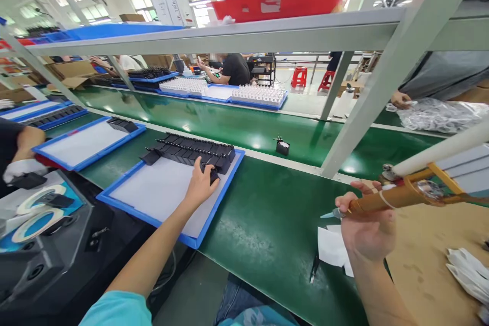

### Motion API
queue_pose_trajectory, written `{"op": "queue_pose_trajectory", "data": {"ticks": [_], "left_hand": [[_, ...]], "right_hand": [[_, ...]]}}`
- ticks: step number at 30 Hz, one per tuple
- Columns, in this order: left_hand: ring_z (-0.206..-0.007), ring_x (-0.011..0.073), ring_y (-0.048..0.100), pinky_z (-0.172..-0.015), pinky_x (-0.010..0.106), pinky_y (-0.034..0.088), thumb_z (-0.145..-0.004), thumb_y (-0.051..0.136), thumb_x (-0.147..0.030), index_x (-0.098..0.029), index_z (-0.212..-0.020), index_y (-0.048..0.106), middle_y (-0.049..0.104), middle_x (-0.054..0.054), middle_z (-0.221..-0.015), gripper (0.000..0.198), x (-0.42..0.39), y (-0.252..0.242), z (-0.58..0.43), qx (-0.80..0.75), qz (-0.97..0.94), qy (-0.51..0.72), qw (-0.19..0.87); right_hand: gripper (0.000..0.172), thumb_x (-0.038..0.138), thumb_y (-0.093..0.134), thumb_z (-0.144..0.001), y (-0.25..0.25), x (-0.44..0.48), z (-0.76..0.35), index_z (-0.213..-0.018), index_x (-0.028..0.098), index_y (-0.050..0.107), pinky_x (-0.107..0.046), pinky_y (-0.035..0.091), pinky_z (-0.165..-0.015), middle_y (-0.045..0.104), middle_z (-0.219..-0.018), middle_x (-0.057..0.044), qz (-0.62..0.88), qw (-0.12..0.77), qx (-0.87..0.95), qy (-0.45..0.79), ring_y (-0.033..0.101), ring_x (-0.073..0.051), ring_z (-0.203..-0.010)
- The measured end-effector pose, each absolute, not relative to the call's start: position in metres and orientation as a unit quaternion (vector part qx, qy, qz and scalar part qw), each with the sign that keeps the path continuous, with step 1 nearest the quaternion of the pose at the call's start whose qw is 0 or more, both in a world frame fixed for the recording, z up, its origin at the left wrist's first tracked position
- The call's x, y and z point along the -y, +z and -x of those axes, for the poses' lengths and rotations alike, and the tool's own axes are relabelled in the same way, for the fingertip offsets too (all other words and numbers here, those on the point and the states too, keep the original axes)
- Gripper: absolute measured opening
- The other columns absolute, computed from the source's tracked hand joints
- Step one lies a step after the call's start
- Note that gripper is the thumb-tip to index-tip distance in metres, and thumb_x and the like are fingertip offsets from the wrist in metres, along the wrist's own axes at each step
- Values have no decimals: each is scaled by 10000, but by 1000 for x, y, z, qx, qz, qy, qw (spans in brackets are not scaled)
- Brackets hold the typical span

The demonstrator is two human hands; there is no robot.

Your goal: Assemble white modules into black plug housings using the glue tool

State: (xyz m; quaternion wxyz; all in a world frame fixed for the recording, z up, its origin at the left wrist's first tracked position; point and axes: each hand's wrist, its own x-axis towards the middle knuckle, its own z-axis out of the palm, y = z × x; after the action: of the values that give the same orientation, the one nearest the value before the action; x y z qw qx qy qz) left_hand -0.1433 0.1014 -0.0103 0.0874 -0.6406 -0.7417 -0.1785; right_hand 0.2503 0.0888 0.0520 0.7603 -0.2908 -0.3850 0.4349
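Mid-grasp, a half-curled left hand [202, 183] apparently grips a black housing [214, 175] at the blue tray's [195, 241] two o'clock; the curled right hand [369, 221] holds an amber syringe [401, 198]; next move calls for sparing neighbouring housings [187, 150].

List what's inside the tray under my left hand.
Rows of black parts at the back, white lining in front. Your left hand and forearm hide some lining; whatever's under the parts is covered.
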Motion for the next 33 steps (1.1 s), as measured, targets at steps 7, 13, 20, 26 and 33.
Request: {"op": "queue_pose_trajectory", "data": {"ticks": [7,13,20,26,33], "left_hand": [[-1227,341,443,-1001,461,402,-836,610,-303,-175,-1225,500,365,174,-1330,425,-117,-1,221,802,567,-170,83],[-1209,351,431,-1021,460,362,-816,606,-316,-99,-1264,476,377,211,-1301,515,-120,18,323,853,490,-154,89],[-1323,396,288,-1070,560,266,-781,619,-352,-184,-1342,440,359,170,-1411,613,-117,9,347,853,483,-145,139],[-1387,384,226,-1099,594,241,-727,649,-283,-263,-1316,445,305,61,-1521,623,-126,30,335,828,493,-194,185],[-1108,292,592,-904,398,481,-778,627,-469,-181,-1411,328,595,147,-1213,757,-220,66,141,668,659,-336,-81]], "right_hand": [[340,649,545,-720,51,-92,-251,-970,465,683,-494,397,-504,621,-1086,-21,340,752,365,431,409,-208,-520],[286,645,577,-707,43,-103,-255,-941,514,680,-444,326,-482,603,-1027,-2,351,752,371,417,353,-190,-501],[447,672,602,-666,42,-100,-256,-1022,410,670,-419,361,-486,591,-1024,-28,336,763,360,419,398,-170,-490],[497,606,654,-665,40,-99,-257,-1076,328,636,-367,402,-512,593,-1032,-26,309,772,352,430,460,-135,-498],[497,577,640,-703,43,-97,-254,-1111,295,608,-345,407,-505,589,-1025,-48,294,768,370,432,479,-119,-495]]}}
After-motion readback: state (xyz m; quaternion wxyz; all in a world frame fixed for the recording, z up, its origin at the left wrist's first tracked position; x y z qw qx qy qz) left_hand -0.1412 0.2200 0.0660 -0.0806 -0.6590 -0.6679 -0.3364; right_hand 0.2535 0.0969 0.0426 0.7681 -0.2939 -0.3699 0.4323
